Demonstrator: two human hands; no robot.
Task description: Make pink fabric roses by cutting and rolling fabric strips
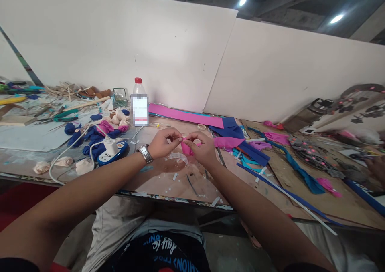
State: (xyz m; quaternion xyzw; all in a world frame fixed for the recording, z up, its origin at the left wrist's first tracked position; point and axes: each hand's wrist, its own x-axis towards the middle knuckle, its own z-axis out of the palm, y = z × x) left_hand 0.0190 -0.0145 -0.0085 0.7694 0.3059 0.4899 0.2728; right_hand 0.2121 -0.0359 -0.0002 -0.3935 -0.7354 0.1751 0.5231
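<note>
Head view: left hand (165, 142) and right hand (202, 146) both pinching a pink scrap (186, 148), midway I'd guess; bundles (105, 126) over there look done, strips (186, 115) look unused

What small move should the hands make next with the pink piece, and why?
Perhaps the right hand should gather more of the pink piece while the left hand pinches its top: both pinch there, and more of it shows below.
</note>
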